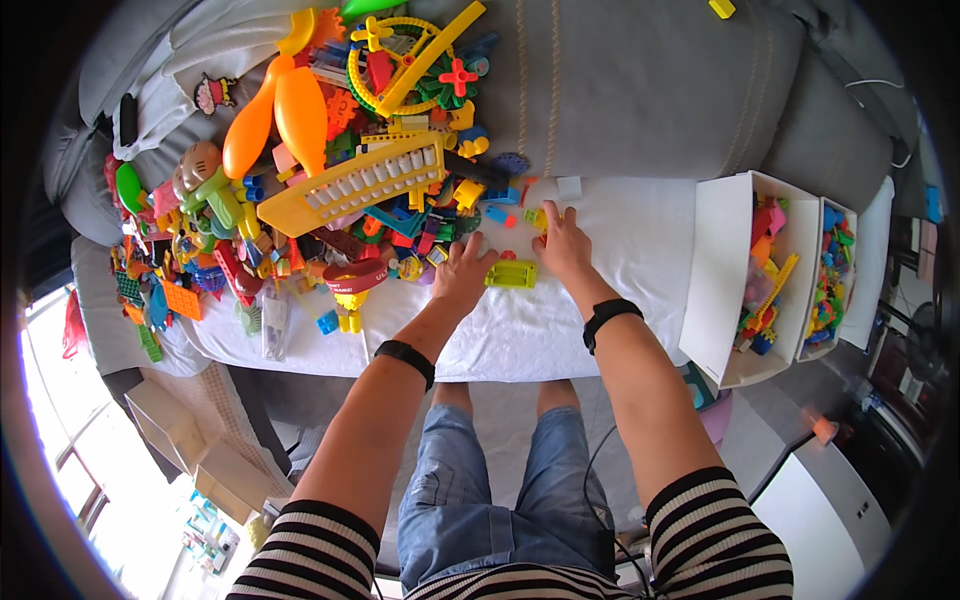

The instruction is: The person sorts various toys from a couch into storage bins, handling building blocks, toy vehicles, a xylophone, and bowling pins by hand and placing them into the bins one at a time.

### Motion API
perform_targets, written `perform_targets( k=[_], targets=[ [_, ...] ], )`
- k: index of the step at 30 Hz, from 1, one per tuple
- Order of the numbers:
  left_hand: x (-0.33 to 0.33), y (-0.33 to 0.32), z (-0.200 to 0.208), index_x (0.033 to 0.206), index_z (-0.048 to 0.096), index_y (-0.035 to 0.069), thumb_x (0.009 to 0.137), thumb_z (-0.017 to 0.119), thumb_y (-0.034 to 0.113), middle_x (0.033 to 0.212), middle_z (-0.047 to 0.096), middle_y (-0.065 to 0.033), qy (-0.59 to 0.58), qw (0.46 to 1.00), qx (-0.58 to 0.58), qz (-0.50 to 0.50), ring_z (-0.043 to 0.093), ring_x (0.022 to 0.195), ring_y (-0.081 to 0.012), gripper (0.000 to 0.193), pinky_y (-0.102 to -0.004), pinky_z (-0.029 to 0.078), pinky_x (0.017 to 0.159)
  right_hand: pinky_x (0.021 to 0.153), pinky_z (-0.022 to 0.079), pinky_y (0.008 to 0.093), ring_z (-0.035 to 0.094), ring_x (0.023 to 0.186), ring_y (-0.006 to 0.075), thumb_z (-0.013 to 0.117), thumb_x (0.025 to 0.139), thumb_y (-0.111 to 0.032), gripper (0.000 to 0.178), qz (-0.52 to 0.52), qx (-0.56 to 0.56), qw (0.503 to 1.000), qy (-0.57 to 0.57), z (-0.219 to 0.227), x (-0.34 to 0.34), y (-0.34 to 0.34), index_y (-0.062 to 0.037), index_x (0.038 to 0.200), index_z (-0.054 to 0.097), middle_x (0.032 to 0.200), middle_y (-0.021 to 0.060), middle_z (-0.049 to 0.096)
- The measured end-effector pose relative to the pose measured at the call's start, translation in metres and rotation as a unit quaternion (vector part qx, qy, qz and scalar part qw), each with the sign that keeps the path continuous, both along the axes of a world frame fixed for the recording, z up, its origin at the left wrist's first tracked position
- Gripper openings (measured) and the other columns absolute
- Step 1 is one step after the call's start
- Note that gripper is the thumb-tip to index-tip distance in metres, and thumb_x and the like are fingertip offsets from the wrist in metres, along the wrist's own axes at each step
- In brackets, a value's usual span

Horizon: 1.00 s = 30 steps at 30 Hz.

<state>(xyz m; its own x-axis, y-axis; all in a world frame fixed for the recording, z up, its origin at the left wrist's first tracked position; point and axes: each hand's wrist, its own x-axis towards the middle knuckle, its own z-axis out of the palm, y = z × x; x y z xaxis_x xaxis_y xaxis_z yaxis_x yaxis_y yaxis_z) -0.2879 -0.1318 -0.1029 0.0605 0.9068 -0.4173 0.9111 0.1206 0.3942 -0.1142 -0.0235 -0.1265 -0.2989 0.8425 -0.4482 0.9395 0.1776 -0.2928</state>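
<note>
The 2 hands reach in over a white sheet (640, 270) spread on a grey sofa (640, 90), near the right border of a large toy pile. The left hand (463, 275) has its fingers spread at the pile's edge, with the thumb side just beside a yellow-green block (512, 274). That block lies flat on the sheet between the 2 hands, nearer the left. The right hand (564, 242) has its fingers apart and bent down over a small yellow piece (535, 217); whether it pinches that piece cannot be told.

Around the fingertips the room is tight: a small red piece (508, 221) and a blue block (501, 215) lie just left of the right hand, and a white cube (569, 188) sits just beyond it, close to the sofa's cushion edge. To the left, a long yellow tray (350, 185) with white pegs slants across the pile, and 2 orange bowling pins (299, 115) lie beyond it.

The widest open stretch of sheet runs from the right hand to the near wall of a white box (716, 275) holding toys, which stands at the sheet's right end. Another clear strip runs along the front edge, below the wrists and above the person's knees.
</note>
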Motion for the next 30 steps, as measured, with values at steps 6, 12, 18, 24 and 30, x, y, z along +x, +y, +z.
perform_targets(
  k=[6, 12, 18, 24, 30],
  targets=[
    [-0.016, -0.002, 0.0, 0.121, 0.056, 0.011, 0.07, 0.078, 0.021, 0.131, 0.045, -0.0132, -0.181, 0.98, 0.029, 0.076, 0.056, 0.113, -0.0325, 0.057, -0.0389, 0.052, 0.088, 0.066, 0.054, 0.0442, 0.065, 0.08, 0.0313, 0.064, 0.084, -0.013, 0.047, -0.132, 0.085, 0.981, 0.118, -0.014, 0.03, -0.008, -0.02, 0.125, 0.042, 0.101, 0.0134, 0.057],
    [-0.006, 0.01, 0.031, 0.132, 0.049, 0.013, 0.089, 0.067, 0.032, 0.115, 0.054, -0.0057, -0.458, 0.794, -0.229, 0.326, 0.056, 0.107, -0.0184, 0.05, -0.0346, 0.053, 0.083, 0.048, 0.047, 0.0263, 0.059, 0.082, 0.0148, 0.056, 0.094, -0.021, 0.041, -0.434, -0.376, 0.652, 0.496, 0.055, 0.064, 0.004, -0.0209, 0.13, 0.036, 0.1, 0.0055, 0.059],
    [0.061, 0.077, 0.095, 0.132, 0.048, 0.018, 0.094, 0.06, 0.038, 0.109, 0.052, 0.0008, -0.591, 0.679, -0.302, 0.312, 0.055, 0.098, -0.0114, 0.045, -0.032, 0.052, 0.08, 0.046, 0.049, 0.0255, 0.06, 0.08, 0.0151, 0.057, 0.093, -0.02, 0.046, -0.409, -0.363, 0.599, 0.585, 0.118, 0.137, 0.008, -0.0209, 0.133, 0.035, 0.103, 0.0066, 0.06],
    [0.182, 0.157, 0.138, 0.126, 0.054, 0.01, 0.087, 0.069, 0.041, 0.102, 0.06, -0.0027, -0.465, 0.841, -0.241, 0.138, 0.059, 0.094, -0.0127, 0.052, -0.0293, 0.049, 0.076, 0.048, 0.052, 0.0231, 0.062, 0.079, 0.0124, 0.053, 0.094, -0.019, 0.039, -0.525, -0.201, 0.519, 0.644, 0.158, 0.214, 0.017, -0.0233, 0.13, 0.037, 0.099, 0.0042, 0.059],
    [0.247, 0.235, 0.108, 0.142, 0.039, 0.007, 0.082, 0.068, 0.022, 0.138, 0.042, -0.0277, -0.24, 0.954, 0.173, -0.04, 0.045, 0.124, -0.0433, 0.068, -0.0441, 0.042, 0.102, 0.094, 0.052, 0.0491, 0.046, 0.122, 0.0296, 0.052, 0.1, -0.025, 0.053, -0.56, -0.109, 0.433, 0.698, 0.154, 0.245, 0.073, -0.0222, 0.145, 0.023, 0.135, 0.0082, 0.041]
  ],
)
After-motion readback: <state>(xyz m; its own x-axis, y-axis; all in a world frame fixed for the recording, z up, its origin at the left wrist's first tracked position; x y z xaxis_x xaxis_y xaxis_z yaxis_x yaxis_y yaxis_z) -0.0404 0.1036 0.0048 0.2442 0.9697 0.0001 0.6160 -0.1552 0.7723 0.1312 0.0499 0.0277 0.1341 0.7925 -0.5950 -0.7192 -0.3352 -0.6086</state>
